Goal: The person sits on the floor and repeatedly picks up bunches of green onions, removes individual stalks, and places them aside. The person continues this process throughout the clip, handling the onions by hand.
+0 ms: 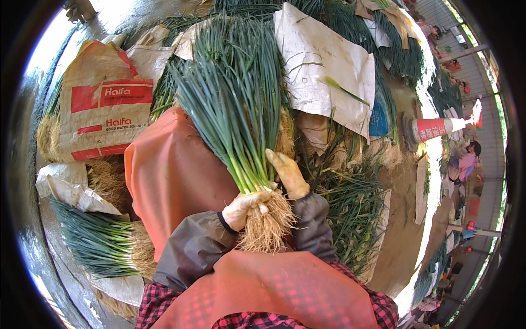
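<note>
My left hand (244, 209), in a pale glove, grips a bunch of green onions (242, 164) around the white stalks just above the roots. The bunch's long green leaves point away from me, and its tan roots (265, 230) hang toward my lap. Beside the stalks on the right is my gloved right hand (291, 174). Its fingers are extended along the leaves, closed around nothing that I can see. An orange waterproof apron (176, 164) covers my lap and chest. More green onions (242, 45) lie beyond the bunch, their leaves overlapping it in view.
A Haifa sack (102, 107) covers onions at left, above another onion pile (98, 242). A white woven sack (324, 66) lies over onions ahead. Loose leaves (353, 209) lie at right. Farther right stand a red-and-white traffic cone (431, 127) and a person (466, 162).
</note>
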Motion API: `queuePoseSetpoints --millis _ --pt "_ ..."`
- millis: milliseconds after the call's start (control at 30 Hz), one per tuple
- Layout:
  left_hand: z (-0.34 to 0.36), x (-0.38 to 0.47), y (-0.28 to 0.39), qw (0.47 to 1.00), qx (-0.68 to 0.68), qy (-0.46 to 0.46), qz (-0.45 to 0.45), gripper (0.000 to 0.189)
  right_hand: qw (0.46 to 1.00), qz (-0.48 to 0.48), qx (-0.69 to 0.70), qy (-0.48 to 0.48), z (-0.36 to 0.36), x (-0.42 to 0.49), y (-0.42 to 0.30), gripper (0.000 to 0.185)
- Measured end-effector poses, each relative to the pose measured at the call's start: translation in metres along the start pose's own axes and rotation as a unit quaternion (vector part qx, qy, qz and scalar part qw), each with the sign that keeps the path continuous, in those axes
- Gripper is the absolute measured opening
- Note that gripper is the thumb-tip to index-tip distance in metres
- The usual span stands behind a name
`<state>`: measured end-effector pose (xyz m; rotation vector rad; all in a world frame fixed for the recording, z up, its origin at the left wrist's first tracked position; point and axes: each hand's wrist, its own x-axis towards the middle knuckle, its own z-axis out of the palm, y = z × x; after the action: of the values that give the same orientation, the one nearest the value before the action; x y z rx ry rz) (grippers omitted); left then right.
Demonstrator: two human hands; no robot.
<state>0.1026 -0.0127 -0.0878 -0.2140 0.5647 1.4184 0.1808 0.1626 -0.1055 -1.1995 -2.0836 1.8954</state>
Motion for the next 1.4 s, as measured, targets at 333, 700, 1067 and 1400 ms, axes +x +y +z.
queuePoseSetpoints --millis 333,700,1067,1400 --pt "-0.004 -0.001 0.008 0.994 -0.1 -0.036 0.035 0.037 0.951 -0.09 -0.062 0.288 -0.008 -0.088 -0.036 0.039" --pt "0.034 -0.055 0.018 0.973 -0.022 -0.215 -0.082 0.056 0.994 -0.083 0.064 -0.034 -0.02 -0.095 -0.046 0.081" --pt "0.09 -0.09 0.025 0.964 0.033 -0.259 -0.038 0.043 0.967 -0.056 0.246 0.031 -0.013 -0.077 -0.038 0.067" --pt "0.046 -0.179 0.097 0.895 0.271 -0.214 0.283 0.032 0.998 0.015 -0.001 0.062 -0.092 -0.002 0.078 0.05"
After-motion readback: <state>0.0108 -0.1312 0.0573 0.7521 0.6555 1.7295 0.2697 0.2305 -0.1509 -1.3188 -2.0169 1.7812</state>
